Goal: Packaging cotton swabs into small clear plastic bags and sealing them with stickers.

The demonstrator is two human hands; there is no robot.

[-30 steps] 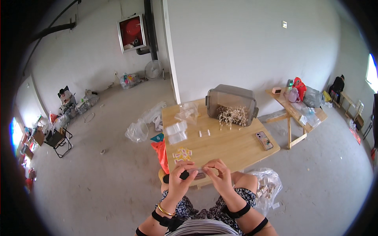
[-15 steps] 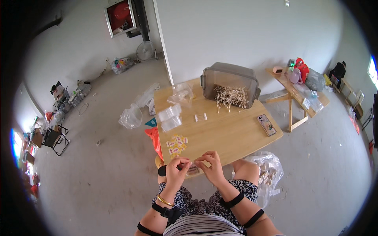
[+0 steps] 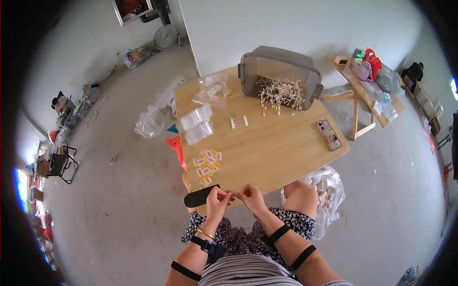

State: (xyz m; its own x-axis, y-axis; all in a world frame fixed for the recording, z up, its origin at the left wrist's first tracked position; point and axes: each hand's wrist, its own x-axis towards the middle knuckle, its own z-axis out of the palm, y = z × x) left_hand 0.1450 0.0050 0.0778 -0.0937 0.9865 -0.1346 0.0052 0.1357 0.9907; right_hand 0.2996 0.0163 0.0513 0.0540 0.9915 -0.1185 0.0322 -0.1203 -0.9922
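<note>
— What's nearest the lower edge of the frame?

— The person's forearms rise from the bottom centre. The left hand and right hand meet at the near edge of the wooden table, fingertips pinched together on something too small to make out — possibly a small clear packet, but I cannot tell.

— And just beside them?

— A flat black oblong piece lies at the table's near-left corner, touching or just under the left hand. A little further up, a cluster of small yellow-and-pink sachets.

— Mid-table?

— Small clear zip bags on the left side, a few cotton swabs laid side by side near the centre, and a smartphone at the right edge.

— The far end?

— A grey plastic bin tipped on its side, a heap of wooden-stemmed swabs spilling out of its mouth — and a crumpled clear bag to its left. Right of the knees, on the floor, a clear plastic sack.
</note>
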